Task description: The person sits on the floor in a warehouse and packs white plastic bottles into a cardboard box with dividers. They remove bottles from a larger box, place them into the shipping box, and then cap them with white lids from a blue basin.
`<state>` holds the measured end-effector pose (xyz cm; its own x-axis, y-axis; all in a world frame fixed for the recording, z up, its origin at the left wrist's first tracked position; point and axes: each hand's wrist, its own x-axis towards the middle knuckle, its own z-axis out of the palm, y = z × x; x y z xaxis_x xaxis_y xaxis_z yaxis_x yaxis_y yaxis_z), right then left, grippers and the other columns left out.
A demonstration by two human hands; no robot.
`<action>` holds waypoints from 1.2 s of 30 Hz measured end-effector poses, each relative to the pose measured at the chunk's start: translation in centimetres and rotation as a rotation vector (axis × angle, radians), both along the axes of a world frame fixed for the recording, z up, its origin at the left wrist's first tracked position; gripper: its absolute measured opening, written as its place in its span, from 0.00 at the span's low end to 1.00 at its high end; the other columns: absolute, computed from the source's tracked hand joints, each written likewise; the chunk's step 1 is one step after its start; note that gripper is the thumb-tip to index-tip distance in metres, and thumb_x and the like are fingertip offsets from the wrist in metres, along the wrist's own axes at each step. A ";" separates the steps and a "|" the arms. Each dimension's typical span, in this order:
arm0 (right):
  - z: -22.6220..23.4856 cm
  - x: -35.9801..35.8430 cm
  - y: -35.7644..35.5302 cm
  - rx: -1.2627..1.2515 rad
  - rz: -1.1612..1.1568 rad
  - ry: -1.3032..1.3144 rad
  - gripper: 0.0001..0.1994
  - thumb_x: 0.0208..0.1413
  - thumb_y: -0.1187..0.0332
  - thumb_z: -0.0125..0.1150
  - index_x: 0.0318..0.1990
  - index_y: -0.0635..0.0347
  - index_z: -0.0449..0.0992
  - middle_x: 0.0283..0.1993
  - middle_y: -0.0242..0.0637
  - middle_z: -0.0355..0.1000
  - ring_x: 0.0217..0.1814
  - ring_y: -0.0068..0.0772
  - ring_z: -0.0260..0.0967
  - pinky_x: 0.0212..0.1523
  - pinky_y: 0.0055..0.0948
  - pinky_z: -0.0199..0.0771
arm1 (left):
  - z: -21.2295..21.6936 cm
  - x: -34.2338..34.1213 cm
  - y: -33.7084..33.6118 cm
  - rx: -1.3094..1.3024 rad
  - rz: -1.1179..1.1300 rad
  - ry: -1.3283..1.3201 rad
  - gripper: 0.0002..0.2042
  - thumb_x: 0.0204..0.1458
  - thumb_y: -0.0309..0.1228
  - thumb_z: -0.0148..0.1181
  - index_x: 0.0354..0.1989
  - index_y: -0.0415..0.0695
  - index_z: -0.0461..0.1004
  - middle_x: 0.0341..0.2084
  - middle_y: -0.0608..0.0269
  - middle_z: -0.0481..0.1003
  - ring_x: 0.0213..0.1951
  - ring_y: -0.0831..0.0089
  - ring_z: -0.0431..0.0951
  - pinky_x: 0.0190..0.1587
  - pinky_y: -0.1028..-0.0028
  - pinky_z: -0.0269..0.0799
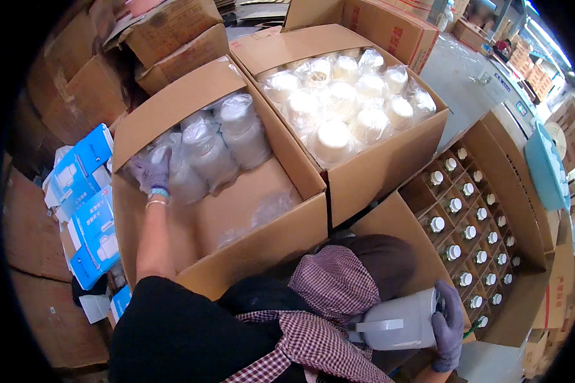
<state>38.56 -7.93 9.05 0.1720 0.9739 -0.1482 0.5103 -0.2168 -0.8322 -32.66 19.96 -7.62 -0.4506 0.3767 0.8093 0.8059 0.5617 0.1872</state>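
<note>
My left hand (151, 173), in a purple-grey glove, reaches into the left cardboard box (262, 239). Its fingers close on a bagged translucent container (186, 179) at that box's left side. More bagged containers (204, 152) stand beside it, toward the back. At the lower right, my right hand (450, 327), gloved too, grips a translucent plastic jug (399, 322) by one end. The jug lies on its side over my lap, its handle facing left. Clear plastic bags (271, 210) lie on the floor of the left box, near its front right corner.
A second box (383, 163) behind holds several bagged white containers. To the right, a divided carton (396, 223) holds several white-capped bottles. Blue printed cartons (92, 217) lie at left. Stacked brown boxes (172, 38) stand behind, and a light-blue basin (546, 167) sits far right.
</note>
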 end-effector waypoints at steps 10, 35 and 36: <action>0.7 0.1 -0.5 0.173 0.033 -0.210 0.28 0.42 0.70 0.57 0.57 0.66 0.72 0.59 0.50 0.68 0.64 0.47 0.65 0.65 0.38 0.63 | 30.7 15.6 -2.1 -1.078 -1.281 -0.565 0.20 0.53 0.46 0.64 0.21 0.38 0.78 0.17 0.69 0.73 0.22 0.81 0.69 0.28 0.76 0.67; 1.0 5.0 5.5 0.960 -0.656 -0.197 0.20 0.48 0.71 0.61 0.51 0.57 0.76 0.39 0.47 0.78 0.42 0.46 0.78 0.42 0.38 0.75 | 16.7 66.3 -8.2 -0.584 -2.077 -1.725 0.25 0.43 0.19 0.68 0.54 0.36 0.72 0.47 0.59 0.77 0.44 0.69 0.78 0.49 0.71 0.75; -0.6 6.4 5.2 0.991 -0.706 -0.186 0.20 0.47 0.73 0.60 0.51 0.56 0.76 0.39 0.47 0.78 0.41 0.48 0.77 0.42 0.38 0.75 | 16.1 66.3 -7.6 -0.470 -2.042 -1.752 0.20 0.50 0.20 0.60 0.54 0.36 0.72 0.49 0.60 0.76 0.48 0.69 0.77 0.51 0.69 0.75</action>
